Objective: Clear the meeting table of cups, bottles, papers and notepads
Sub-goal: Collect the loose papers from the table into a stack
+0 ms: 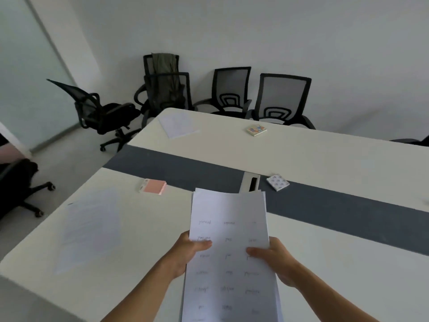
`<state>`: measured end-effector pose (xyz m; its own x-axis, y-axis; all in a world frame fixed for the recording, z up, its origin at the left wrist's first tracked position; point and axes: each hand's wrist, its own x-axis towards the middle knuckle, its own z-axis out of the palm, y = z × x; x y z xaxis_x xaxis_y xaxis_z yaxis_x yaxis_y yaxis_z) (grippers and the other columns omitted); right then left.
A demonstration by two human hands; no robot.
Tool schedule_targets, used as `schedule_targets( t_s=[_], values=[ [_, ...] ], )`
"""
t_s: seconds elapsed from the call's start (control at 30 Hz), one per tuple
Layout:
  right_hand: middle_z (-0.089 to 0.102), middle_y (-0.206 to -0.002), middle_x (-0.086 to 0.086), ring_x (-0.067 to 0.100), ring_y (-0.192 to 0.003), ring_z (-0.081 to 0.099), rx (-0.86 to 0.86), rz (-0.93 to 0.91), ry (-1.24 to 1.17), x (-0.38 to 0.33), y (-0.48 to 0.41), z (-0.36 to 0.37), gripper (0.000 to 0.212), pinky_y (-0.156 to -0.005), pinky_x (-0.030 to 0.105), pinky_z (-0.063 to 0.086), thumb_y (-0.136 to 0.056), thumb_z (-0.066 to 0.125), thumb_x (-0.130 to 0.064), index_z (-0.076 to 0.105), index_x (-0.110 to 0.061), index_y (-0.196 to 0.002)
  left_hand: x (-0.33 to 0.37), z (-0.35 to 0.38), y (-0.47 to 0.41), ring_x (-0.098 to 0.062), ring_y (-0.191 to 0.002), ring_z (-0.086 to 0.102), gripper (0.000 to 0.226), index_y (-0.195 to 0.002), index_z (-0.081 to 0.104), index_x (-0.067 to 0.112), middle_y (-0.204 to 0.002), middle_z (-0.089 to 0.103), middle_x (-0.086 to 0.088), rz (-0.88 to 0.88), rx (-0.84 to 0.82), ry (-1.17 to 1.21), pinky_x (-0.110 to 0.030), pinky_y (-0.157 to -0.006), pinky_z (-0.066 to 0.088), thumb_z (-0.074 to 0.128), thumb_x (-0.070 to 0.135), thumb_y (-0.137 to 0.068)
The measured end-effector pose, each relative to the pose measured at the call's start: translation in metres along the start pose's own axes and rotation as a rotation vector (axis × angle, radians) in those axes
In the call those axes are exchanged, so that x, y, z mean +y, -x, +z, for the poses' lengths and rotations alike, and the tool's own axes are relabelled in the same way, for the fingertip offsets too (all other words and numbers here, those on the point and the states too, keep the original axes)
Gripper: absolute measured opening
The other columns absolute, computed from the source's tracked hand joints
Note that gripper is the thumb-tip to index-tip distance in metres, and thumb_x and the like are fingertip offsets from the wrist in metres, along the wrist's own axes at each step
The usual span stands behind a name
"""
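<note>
I grip the stack of papers (228, 228) in both hands above the near side of the worktop (325, 159), its long edge running away from me. My left hand (185, 254) and right hand (278, 261) clamp opposite side edges. The thumbs lie on the printed top sheet and the other fingers (202, 245) curl beneath, mostly hidden. I judge the two-sided grip is there to keep the loose sheets squared, since the far edges already sit slightly staggered.

What is left lies where people sat. A loose sheet (90, 228) lies flat near the left edge, and a far sheet (178, 125) rests at the opposite corner. A pink notepad (154, 186) touches the grey strip's near border, a patterned notepad (277, 182) lies on the strip, and a colourful notepad (257, 130) sits well apart on the far half. All are flat and thin, so I expect they need sliding to an edge or a fingernail lift.

The room has a plain pale wall (278, 31) and a frosted glass panel (27, 66) on the left. The worktop is off-white, crossed by a dark grey strip (348, 212) holding a cable box (250, 182). Mesh-back chairs (282, 96) stand along the far side, and one carries an olive garment (166, 66)
</note>
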<state>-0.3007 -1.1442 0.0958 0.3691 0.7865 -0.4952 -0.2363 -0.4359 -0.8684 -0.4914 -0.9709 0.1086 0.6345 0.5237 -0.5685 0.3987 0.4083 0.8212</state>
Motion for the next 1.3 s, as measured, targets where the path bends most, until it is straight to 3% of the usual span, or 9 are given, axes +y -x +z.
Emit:
schedule_targets(
  t_s=[0.13,0.27,0.43,0.63,0.77,0.87,1.0,1.17,1.3],
  values=[
    [0.073,-0.105,0.020,0.041,-0.096,0.070,-0.134,0.044,-0.025,-0.014,-0.030,0.083,0.041,-0.084,0.053,0.058,-0.071,0.075,-0.014,0.070,0.001,-0.109,-0.014,-0.088,0.019,-0.037,-0.100,0.070,0.029,-0.114,0.067,0.004,-0.108,0.074,-0.017,-0.038,0.069,0.056,-0.050,-0.091,0.054,0.068,-0.002,-0.085],
    [0.071,-0.108,0.024,0.044,-0.098,0.069,-0.207,0.069,-0.086,-0.018,-0.066,0.170,0.040,-0.081,0.050,0.058,-0.071,0.076,-0.011,0.070,0.003,-0.108,-0.024,-0.182,0.024,-0.037,-0.100,0.069,0.031,-0.115,0.067,0.004,-0.109,0.073,-0.017,-0.043,0.089,0.074,-0.050,-0.090,0.055,0.068,-0.002,-0.085],
    [0.071,-0.109,0.025,0.043,-0.099,0.069,-0.125,0.171,-0.210,-0.012,-0.114,0.284,0.049,-0.082,0.049,0.058,-0.075,0.081,-0.022,0.066,0.006,-0.113,-0.027,-0.304,0.021,-0.031,-0.100,0.070,0.033,-0.115,0.068,0.006,-0.106,0.075,-0.011,-0.056,0.123,0.045,-0.044,-0.091,0.055,0.071,0.000,-0.083],
    [0.075,-0.108,0.010,0.029,-0.098,0.072,-0.059,0.275,-0.194,-0.028,-0.164,0.372,0.033,-0.082,0.041,0.059,-0.095,0.062,-0.033,0.069,-0.008,-0.115,-0.026,-0.422,0.012,-0.039,-0.094,0.070,0.030,-0.113,0.069,0.004,-0.101,0.075,-0.017,-0.136,0.212,0.115,-0.048,-0.081,0.057,0.070,0.000,-0.083],
    [0.075,-0.101,0.015,0.034,-0.091,0.073,-0.003,0.223,-0.049,-0.049,-0.204,0.415,0.020,-0.083,0.047,0.059,-0.093,0.063,-0.012,0.070,-0.004,-0.109,-0.028,-0.465,-0.011,-0.039,-0.096,0.068,0.031,-0.114,0.067,-0.001,-0.107,0.072,-0.021,-0.148,0.338,0.206,-0.051,-0.086,0.055,0.069,-0.004,-0.083],
    [0.074,-0.087,0.011,0.027,-0.073,0.071,0.099,0.196,0.159,-0.064,-0.239,0.442,0.013,-0.070,0.034,0.060,-0.091,0.062,-0.011,0.072,-0.004,-0.091,-0.033,-0.477,-0.034,-0.041,-0.105,0.065,0.034,-0.117,0.064,-0.006,-0.113,0.068,-0.022,-0.168,0.473,0.259,-0.056,-0.097,0.049,0.070,-0.005,-0.083],
    [0.060,-0.076,0.007,0.023,-0.067,0.057,0.150,0.192,0.452,-0.068,-0.292,0.467,0.014,-0.060,0.027,0.042,-0.089,0.054,-0.016,0.064,-0.010,-0.080,-0.042,-0.492,-0.070,-0.031,-0.094,0.062,0.027,-0.113,0.062,-0.008,-0.102,0.065,-0.016,-0.200,0.609,0.215,-0.040,-0.090,0.049,0.066,-0.003,-0.087],
    [0.059,-0.105,0.010,0.031,-0.101,0.055,0.191,0.245,0.709,-0.055,-0.325,0.477,0.015,-0.076,0.033,0.047,-0.084,0.048,-0.020,0.063,-0.015,-0.086,-0.057,-0.506,-0.100,-0.037,-0.099,0.064,0.023,-0.111,0.065,-0.004,-0.109,0.067,-0.021,-0.300,0.655,-0.073,-0.047,-0.092,0.054,0.058,0.002,-0.090],
    [0.061,-0.112,0.015,0.033,-0.092,0.064,0.177,0.247,0.656,-0.045,-0.333,0.480,0.022,-0.074,0.033,0.050,-0.084,0.055,-0.027,0.068,-0.011,-0.090,-0.055,-0.499,-0.110,-0.039,-0.108,0.052,0.027,-0.114,0.061,0.004,-0.121,0.048,-0.021,-0.392,0.777,-0.425,-0.045,-0.083,0.054,0.053,0.010,-0.088]
  ],
)
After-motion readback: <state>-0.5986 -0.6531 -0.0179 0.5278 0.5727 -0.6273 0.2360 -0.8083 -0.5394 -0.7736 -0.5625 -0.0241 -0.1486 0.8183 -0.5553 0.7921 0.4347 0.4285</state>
